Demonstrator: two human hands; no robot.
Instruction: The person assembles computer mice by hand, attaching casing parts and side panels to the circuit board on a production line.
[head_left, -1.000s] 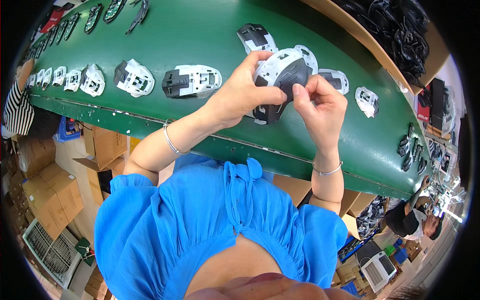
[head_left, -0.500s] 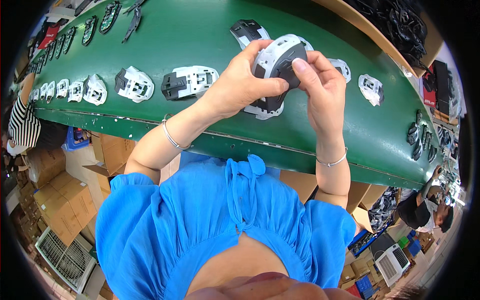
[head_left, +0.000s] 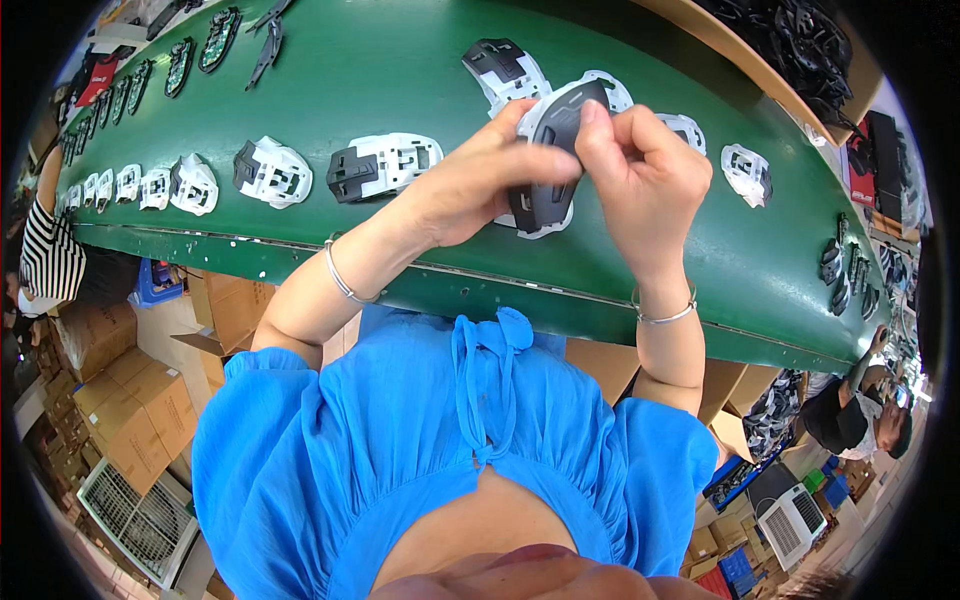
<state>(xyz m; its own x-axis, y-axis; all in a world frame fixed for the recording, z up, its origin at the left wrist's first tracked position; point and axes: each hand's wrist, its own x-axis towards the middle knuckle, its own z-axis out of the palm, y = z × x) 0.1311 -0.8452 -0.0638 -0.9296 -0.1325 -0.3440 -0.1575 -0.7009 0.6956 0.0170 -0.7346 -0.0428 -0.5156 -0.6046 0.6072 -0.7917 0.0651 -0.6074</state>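
Observation:
A black-and-white plastic shell [head_left: 563, 118], shaped like a computer mouse cover, is held up tilted between my hands over the green table. My left hand [head_left: 465, 185] grips its left side, the thumb blurred across its front. At the upper right edge, my right hand [head_left: 645, 180] has its fingers curled in and its thumb raised against the shell. Below the hands, another black-and-white shell [head_left: 545, 222] shows in part. Behind them lie a similar shell [head_left: 503, 72] and a white piece [head_left: 610, 88], partly covered by the held shell.
Left along the green table [head_left: 400, 80] runs a row of shells, the nearest a black-and-white shell [head_left: 385, 165]. Green circuit boards [head_left: 218, 40] lie far left. A cardboard box [head_left: 740, 60] of black parts stands far right. Another person's striped sleeve [head_left: 52, 250] shows at left.
My right hand has curled in and shifted slightly right, its thumb now near the shell's upper edge. The shell has turned, and my left thumb has moved across its front.

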